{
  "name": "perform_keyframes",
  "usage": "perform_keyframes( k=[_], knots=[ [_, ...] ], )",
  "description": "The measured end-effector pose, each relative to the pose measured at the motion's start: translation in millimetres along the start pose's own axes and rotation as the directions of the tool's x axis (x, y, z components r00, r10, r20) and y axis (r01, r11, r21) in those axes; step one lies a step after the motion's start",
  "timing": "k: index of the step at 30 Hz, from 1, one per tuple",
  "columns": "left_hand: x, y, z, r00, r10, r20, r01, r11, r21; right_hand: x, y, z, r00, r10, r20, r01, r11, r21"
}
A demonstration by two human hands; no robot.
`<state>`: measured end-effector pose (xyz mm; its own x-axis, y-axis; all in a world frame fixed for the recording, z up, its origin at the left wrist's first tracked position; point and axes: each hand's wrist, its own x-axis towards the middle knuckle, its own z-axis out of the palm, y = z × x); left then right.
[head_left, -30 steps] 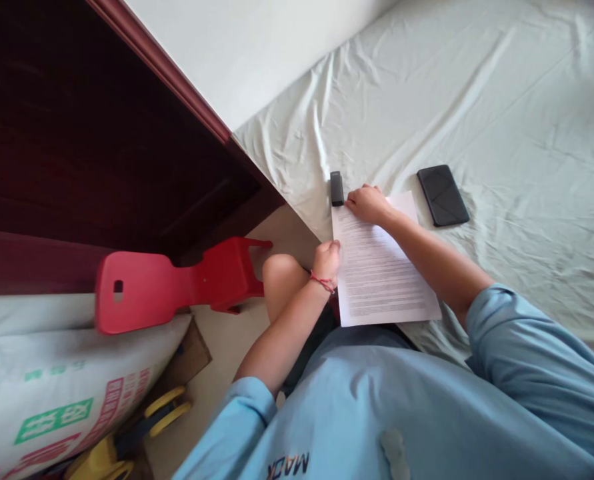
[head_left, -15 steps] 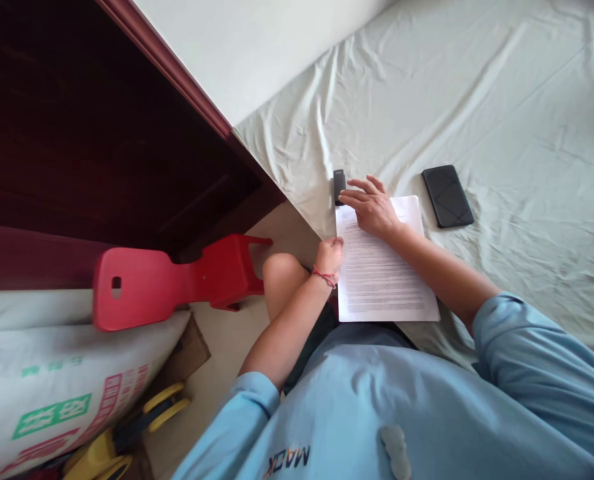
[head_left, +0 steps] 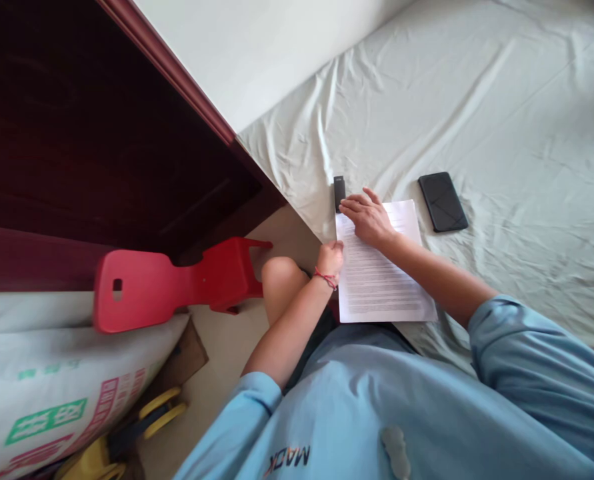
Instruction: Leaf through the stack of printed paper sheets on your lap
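Note:
A stack of printed paper sheets [head_left: 381, 287] lies on the pale bed sheet [head_left: 477, 100] at the bed's near edge. My right hand [head_left: 369, 217] rests flat on the top left corner of the paper, fingers stretched out toward a small black stapler [head_left: 339, 192] just beyond the corner. Curled on the paper's left edge is my left hand [head_left: 331, 257], which pinches the sheets and wears a red string at the wrist.
A black phone [head_left: 443, 201] lies on the sheet to the right of the paper. A red plastic stool [head_left: 177, 283] lies tipped on the floor to the left, beside a dark wooden headboard [head_left: 101, 133], a printed sack [head_left: 51, 393] and a yellow object [head_left: 127, 440].
My right hand went from a closed grip at the paper's top corner to flat, outstretched fingers on the same corner near the stapler. My left hand has stayed on the paper's edge.

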<state>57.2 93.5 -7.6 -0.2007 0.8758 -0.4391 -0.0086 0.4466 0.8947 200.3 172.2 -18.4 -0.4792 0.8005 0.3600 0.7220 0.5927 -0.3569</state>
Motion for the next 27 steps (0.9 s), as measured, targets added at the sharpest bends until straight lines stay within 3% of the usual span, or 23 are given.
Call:
perform_keyframes(
  k=[5,10,16,19,22,27],
  knots=[
    [7,-12,-3.8,0.998,0.052,0.022,-0.052,0.998,0.023,7,-4,-8,0.997,0.071,-0.034,-0.070,0.997,0.012],
    [-2,-33,-19.7,0.975,0.190,0.115,-0.205,0.970,0.133,-3,-2,-28,0.959,0.258,-0.113,-0.259,0.966,0.012],
    [-26,-63,-34.2,0.939,0.300,0.169,-0.314,0.948,0.058,-31,10,-44,0.936,0.345,0.071,-0.345,0.938,-0.005],
    [-32,-72,-36.2,0.950,0.268,0.161,-0.269,0.963,-0.020,-37,12,-44,0.925,0.347,0.152,-0.365,0.925,0.106],
    [-39,-73,-39.0,0.960,0.205,0.191,-0.181,0.974,-0.138,-36,12,-42,0.926,0.352,0.138,-0.373,0.910,0.180],
    [-57,-67,-44.8,0.916,0.039,0.399,0.070,0.964,-0.256,-29,1,-41,0.941,0.327,0.088,-0.338,0.915,0.220]
  ],
)
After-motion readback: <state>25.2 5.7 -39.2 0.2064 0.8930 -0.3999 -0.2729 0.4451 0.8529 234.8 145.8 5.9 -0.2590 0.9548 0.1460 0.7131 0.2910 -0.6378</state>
